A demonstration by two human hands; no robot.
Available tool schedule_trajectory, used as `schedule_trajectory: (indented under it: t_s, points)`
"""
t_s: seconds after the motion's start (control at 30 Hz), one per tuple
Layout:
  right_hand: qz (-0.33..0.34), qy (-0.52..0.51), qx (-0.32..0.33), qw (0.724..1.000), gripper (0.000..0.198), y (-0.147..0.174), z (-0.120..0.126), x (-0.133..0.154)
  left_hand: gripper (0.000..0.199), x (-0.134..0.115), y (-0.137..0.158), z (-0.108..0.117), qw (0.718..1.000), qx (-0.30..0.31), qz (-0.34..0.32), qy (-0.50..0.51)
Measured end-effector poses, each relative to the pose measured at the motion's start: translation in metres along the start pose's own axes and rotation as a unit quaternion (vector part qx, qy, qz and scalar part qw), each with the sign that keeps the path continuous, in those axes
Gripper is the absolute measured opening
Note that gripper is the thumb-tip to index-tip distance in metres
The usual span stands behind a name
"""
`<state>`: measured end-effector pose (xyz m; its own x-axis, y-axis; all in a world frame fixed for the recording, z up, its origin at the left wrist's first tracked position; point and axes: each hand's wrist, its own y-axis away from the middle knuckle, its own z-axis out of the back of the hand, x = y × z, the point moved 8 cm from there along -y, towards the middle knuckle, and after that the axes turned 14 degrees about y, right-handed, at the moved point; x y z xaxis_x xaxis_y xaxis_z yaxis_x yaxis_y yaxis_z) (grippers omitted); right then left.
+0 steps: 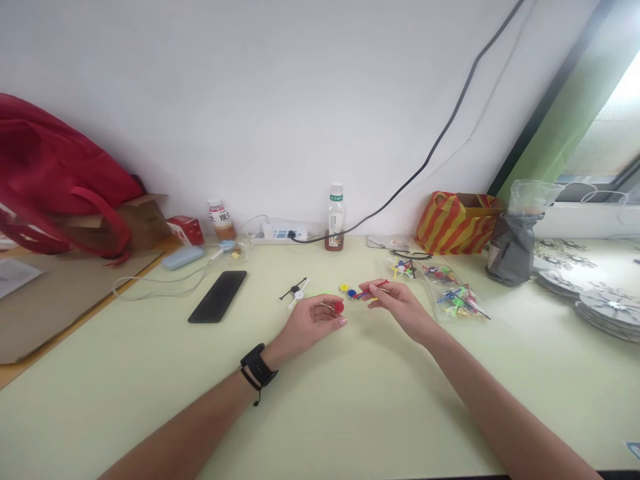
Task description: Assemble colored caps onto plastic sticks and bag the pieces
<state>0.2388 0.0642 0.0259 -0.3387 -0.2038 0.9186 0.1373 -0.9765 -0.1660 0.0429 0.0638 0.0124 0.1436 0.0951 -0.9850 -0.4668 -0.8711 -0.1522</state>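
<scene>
My left hand [313, 319], with a black watch on its wrist, pinches a small round red plastic disc [339, 307] at its fingertips. Thin plastic sticks [374, 289], red and blue, are held between the fingers of my right hand [397, 303]. Just left of those fingers lie a yellow disc [343, 288] and a blue disc [352, 293]. Beyond my left hand rest a black disc with arrow-tipped sticks [294, 291] and a white one [299, 295], partly hidden by the hand. The two hands are slightly apart, above the pale green table [320, 400].
Clear bags of colourful plastic pieces [460, 301] lie right of my right hand. A black phone [218, 297] is on the left. Along the wall stand a drink bottle [335, 219], a power strip [285, 231] and a striped bag [455, 223]. Grey discs [610, 307] are stacked far right.
</scene>
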Motion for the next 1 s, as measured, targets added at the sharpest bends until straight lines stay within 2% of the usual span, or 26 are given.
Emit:
schedule_trajectory:
  t_s: [0.2, 0.43, 0.57, 0.73, 1.0]
  points:
    - [0.002, -0.049, 0.055, 0.997, 0.029, 0.008, -0.023, 0.011, 0.047, 0.001, 0.000, -0.001, 1.000, -0.001, -0.013, 0.003]
    - [0.045, -0.039, 0.017, 0.998, 0.031, 0.008, -0.012, 0.021, 0.046, 0.004, -0.002, 0.007, 0.999, -0.026, -0.023, 0.003]
    - [0.058, -0.057, 0.074, 0.994, 0.035, 0.011, -0.028, 0.021, 0.048, 0.002, -0.001, 0.002, 1.000, -0.009, -0.022, 0.010]
    - [0.077, 0.003, 0.102, 0.992, 0.028, 0.016, -0.047, 0.018, 0.035, -0.010, 0.003, -0.012, 0.998, 0.041, -0.049, -0.012]
    - [0.114, 0.124, 0.047, 0.985, 0.019, 0.017, -0.038, 0.021, 0.026, -0.012, 0.004, -0.007, 0.994, 0.022, -0.084, -0.069]
